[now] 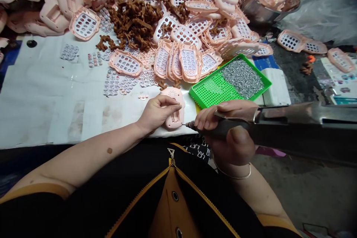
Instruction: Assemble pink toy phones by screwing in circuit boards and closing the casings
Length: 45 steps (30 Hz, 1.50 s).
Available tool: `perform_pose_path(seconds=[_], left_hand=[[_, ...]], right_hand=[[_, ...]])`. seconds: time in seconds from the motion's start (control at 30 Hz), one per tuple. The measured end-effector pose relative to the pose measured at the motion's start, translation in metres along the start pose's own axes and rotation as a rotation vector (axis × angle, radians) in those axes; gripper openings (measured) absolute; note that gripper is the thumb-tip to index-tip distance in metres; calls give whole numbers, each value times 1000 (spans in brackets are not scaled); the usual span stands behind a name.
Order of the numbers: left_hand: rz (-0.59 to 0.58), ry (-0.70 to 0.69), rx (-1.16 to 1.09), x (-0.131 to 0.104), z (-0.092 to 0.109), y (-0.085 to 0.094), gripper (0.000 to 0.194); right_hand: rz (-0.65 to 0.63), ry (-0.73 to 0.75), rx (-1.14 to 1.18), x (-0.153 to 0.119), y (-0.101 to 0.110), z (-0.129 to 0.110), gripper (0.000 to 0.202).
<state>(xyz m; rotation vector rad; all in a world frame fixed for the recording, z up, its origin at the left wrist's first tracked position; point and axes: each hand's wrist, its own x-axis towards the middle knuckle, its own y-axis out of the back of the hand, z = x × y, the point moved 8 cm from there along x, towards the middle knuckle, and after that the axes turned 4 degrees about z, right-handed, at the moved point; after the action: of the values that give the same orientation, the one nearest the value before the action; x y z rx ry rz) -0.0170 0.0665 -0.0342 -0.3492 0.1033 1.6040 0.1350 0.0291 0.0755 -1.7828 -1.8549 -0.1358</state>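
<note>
A pink plastic casing [180, 98] with brown antlers [162, 84] lies back side up near the table's front edge. My left hand [157, 113] rests over its left side, with thumb and fingertips pinched together above the casing; what they hold, if anything, is too small to make out. My right hand [231, 130] is wrapped round a dark power screwdriver [292, 122] that lies sideways. The driver's thin tip touches or nearly touches the casing's lower right corner. Beyond my right hand stands a green tray [208, 102] with many small silver screws [244, 78].
Pink shells [191, 61] are heaped at the back, with a pile of brown antler pieces [134, 22] among them. Small button pieces [111, 83] lie on the white table cover [55, 100]. A metal bowl [251, 9] stands back right, beside clear plastic bags [320, 15].
</note>
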Motion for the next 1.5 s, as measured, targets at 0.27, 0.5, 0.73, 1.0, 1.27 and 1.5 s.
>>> perform_pose_path(seconds=[0.27, 0.5, 0.73, 1.0, 1.27, 1.5], left_hand=[[6, -16, 78, 3, -1, 1, 20], [-23, -70, 109, 1, 6, -3, 19], [-66, -92, 115, 0, 11, -5, 16], [-164, -64, -7, 0, -5, -11, 16], [-133, -103, 66, 2, 1, -8, 12], [-81, -94, 163, 4, 4, -9, 12]], right_hand=[[9, 51, -64, 5, -2, 0, 23], [75, 38, -15, 4, 2, -2, 24], [82, 93, 34, 15, -7, -4, 20], [63, -129, 11, 26, -9, 16, 20], [4, -119, -1, 26, -10, 19, 17], [-181, -32, 50, 6, -6, 16, 19]])
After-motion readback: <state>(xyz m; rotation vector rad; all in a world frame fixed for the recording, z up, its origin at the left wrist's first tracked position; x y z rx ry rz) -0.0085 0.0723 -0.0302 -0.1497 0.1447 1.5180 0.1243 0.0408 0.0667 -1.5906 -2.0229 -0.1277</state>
